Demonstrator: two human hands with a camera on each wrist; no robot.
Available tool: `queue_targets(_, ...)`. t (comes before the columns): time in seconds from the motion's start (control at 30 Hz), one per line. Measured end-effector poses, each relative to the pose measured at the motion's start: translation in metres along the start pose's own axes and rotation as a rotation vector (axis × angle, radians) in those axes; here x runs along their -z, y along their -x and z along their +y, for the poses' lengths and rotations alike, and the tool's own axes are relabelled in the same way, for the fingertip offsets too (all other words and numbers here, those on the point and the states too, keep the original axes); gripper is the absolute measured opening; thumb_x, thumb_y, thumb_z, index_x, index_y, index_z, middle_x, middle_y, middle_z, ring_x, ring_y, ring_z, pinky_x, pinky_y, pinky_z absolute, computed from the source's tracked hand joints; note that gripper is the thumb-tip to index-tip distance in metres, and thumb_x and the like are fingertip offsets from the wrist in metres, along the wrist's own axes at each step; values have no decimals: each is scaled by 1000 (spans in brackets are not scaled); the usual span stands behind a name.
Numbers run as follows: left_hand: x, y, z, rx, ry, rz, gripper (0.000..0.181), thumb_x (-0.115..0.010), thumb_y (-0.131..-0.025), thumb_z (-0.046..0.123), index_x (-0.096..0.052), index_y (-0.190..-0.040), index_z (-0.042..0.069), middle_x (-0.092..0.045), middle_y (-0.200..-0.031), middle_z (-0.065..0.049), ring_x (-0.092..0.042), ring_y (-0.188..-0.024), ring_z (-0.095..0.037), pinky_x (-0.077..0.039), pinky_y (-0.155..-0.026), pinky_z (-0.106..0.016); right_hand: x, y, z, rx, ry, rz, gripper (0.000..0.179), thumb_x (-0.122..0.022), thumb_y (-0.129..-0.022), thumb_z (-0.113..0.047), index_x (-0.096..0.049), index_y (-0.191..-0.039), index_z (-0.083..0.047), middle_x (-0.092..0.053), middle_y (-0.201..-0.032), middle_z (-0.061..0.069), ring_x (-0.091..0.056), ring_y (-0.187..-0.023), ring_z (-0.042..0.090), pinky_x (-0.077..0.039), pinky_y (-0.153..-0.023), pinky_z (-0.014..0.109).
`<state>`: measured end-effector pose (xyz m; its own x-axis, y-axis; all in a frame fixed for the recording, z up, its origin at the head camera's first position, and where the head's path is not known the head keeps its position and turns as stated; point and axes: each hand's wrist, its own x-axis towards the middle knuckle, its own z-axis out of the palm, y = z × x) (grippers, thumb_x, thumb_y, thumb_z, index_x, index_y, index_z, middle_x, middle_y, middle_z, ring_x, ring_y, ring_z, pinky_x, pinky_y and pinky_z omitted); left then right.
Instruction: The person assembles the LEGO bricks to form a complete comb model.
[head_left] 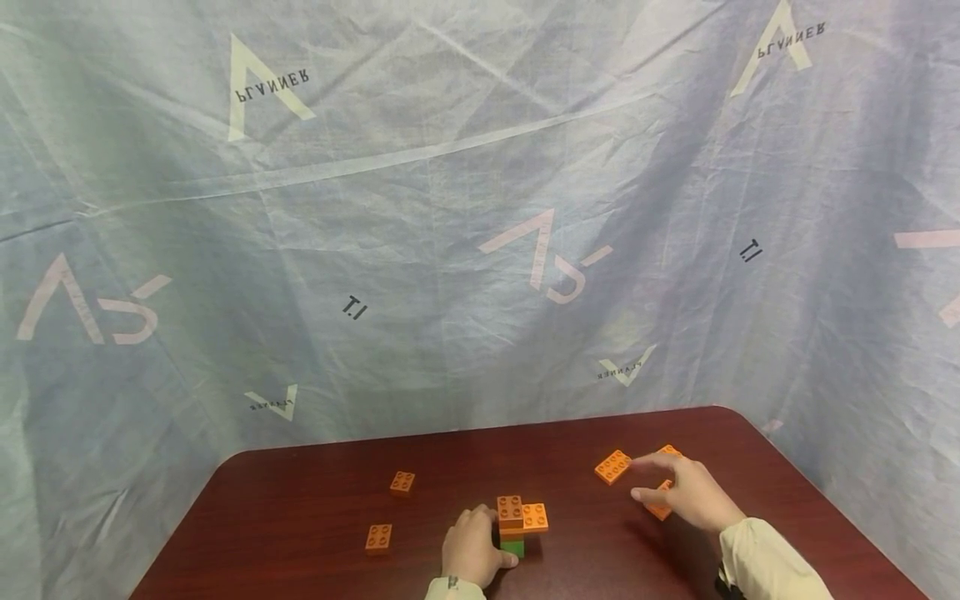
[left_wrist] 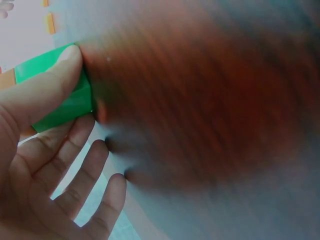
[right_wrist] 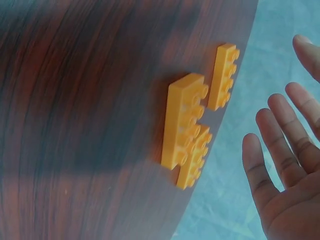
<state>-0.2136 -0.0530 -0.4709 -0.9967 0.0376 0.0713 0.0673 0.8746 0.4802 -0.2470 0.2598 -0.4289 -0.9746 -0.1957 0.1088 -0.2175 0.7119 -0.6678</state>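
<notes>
Near the table's front edge stands a small stack of toy building bricks. A green brick [left_wrist: 66, 107] forms its base, a long orange brick [head_left: 536, 517] lies above and juts out to the right, and a square darker orange brick [head_left: 509, 507] tops it. My left hand [head_left: 471, 546] holds the stack from its left side, thumb and fingers pinching the green brick. Over on the right, my right hand [head_left: 693, 493] hovers above the table with fingers spread, holding nothing. Near it lie several long orange bricks [right_wrist: 180, 125], partly hidden by the hand in the head view.
Two square orange bricks [head_left: 378, 538] lie on the left part of the dark red wooden table [head_left: 300, 500], apart from each other. Behind and around the table hangs a grey printed cloth [head_left: 420, 350].
</notes>
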Motion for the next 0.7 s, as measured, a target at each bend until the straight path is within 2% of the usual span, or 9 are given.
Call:
queue_targets(0.2, -1, -2, -1, -4, -6, -6, 51, -87, -53, 29, -67, -95, 8, -57, -84, 1, -54, -79, -21, -46, -70, -45, 6, 2, 11, -17, 46, 10, 44, -72, -73, -42, -63, -110, -20, -61, -104, 4, -54, -101, 30, -46, -75, 45)
queue_targets(0.47, -2, -2, -2, -3, 1, -3, 51, -87, -53, 30, -67, -94, 8, -57, -83, 2, -54, -79, -21, -46, -70, -46, 9, 3, 26, -7, 55, 16, 44, -70, -76, -38, -63, -114, -17, -61, -112, 8, -56, -103, 30, -47, -78, 46)
queue_targets(0.7, -1, 0, -1, 3, 6, 10, 51, -88, -52, 29, -67, -94, 8, -58, -84, 1, -55, -80, -21, -46, -72, -46, 10, 2, 32, -6, 96, 17, 41, -70, -78, -33, -64, -112, -11, -62, -110, 10, -55, -103, 33, -44, -81, 50)
